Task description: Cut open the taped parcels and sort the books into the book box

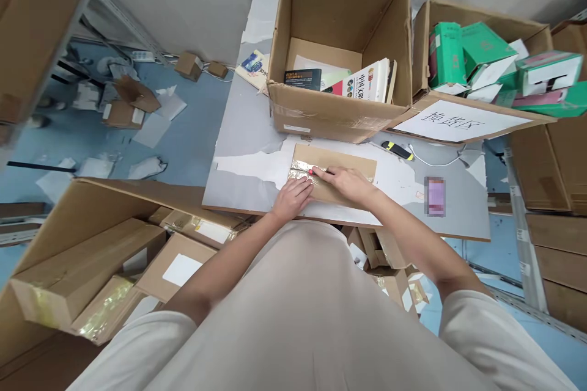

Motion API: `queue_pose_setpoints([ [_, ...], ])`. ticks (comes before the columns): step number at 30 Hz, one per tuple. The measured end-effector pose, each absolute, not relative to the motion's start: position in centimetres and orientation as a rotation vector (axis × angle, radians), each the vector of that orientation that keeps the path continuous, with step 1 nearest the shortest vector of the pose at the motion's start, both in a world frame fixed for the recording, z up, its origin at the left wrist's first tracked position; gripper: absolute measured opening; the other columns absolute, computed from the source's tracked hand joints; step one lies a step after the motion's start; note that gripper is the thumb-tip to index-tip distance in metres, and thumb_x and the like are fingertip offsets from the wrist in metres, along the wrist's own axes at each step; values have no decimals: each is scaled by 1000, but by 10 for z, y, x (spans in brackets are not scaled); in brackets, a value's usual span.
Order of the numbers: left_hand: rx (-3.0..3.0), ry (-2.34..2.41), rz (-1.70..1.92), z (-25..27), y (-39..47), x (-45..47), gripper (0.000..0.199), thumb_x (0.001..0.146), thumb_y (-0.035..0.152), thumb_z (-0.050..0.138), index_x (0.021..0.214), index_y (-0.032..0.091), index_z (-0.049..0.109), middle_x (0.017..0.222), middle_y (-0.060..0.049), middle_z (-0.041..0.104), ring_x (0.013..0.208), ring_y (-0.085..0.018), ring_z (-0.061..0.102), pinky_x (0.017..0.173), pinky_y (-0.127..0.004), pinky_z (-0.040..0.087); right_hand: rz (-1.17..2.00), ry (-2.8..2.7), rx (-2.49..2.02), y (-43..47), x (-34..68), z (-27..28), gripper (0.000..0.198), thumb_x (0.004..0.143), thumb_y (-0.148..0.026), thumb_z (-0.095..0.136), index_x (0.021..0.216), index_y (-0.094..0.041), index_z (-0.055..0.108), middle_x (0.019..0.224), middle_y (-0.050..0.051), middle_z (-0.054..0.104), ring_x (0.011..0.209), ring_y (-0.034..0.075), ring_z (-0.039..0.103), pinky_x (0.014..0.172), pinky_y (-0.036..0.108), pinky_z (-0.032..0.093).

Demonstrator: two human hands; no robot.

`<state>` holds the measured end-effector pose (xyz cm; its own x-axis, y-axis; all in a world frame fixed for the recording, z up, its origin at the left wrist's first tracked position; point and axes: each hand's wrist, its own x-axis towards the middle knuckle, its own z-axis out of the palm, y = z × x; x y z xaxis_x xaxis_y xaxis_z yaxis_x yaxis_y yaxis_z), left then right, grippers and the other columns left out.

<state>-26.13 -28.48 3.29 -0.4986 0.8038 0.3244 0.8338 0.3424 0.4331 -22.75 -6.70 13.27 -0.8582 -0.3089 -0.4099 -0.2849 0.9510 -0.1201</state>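
Note:
A flat cardboard box (367,168) lies on the table in front of me, with shiny clear tape (300,165) across its left part. My left hand (294,197) rests on the box's near left edge, fingers stretched out and holding nothing. My right hand (345,182) lies over the middle of the box, closed around a small slim tool (310,171) with a red part. The tool is at the taped area, just above the left fingertips. Most of it is hidden by the fingers, so its exact kind cannot be made out.
A large open carton (339,107) with books stands behind the box. Right of it, another carton (422,49) holds green boxes. A black-and-yellow utility knife (397,149) and a blurred purple item (435,197) lie on the table. A big carton of parcels (92,189) stands at lower left.

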Motion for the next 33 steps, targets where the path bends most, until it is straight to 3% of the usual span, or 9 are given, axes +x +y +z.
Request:
queue_pose_setpoints([
  [7, -1516, -2561, -924, 30, -285, -261, 32, 92, 34, 51, 118, 18, 63, 118, -12, 67, 123, -24, 54, 103, -46, 44, 60, 2679, -413, -87, -236, 134, 58, 95, -15, 28, 150, -32, 18, 119, 15, 58, 98, 25, 60, 73, 30, 42],
  [14, -1537, -2650, -926, 29, -284, -262, 35, 93, 38, 47, 118, 19, 63, 122, -13, 65, 124, -25, 53, 103, -47, 44, 98, 2690, -422, -67, -224, 125, 59, 95, -17, 30, 151, -34, 17, 116, 13, 61, 93, 22, 61, 69, 28, 42],
  [21, -1548, -2658, -870, 32, -285, -265, 36, 92, 41, 48, 115, 19, 64, 121, -12, 66, 122, -25, 55, 101, -44, 44, 122, 2661, -336, -55, -209, 133, 57, 93, -14, 30, 147, -32, 30, 108, 15, 64, 86, 23, 64, 66, 30, 40],
  [26, -1534, -2660, -839, 31, -284, -265, 37, 93, 42, 47, 115, 18, 64, 121, -13, 65, 122, -27, 55, 100, -45, 43, 165, 2655, -18, 17, -139, 148, 69, 83, -3, 35, 141, -38, 40, 92, 11, 65, 72, 21, 63, 61, 30, 38],
  [29, -1544, -2666, -852, 32, -284, -264, 36, 93, 41, 46, 116, 19, 63, 121, -13, 65, 122, -27, 55, 100, -45, 43, 55, 2709, 85, 54, -89, 149, 72, 78, -5, 40, 141, -39, 40, 86, 9, 65, 67, 18, 60, 56, 28, 37],
  [33, -1559, -2690, -783, 43, -283, -264, 35, 93, 39, 44, 117, 20, 62, 122, -13, 64, 121, -27, 55, 100, -44, 40, -323, 2766, 295, 64, -49, 134, 56, 89, -22, 40, 143, -37, 40, 93, 7, 67, 73, 19, 61, 57, 27, 41],
])
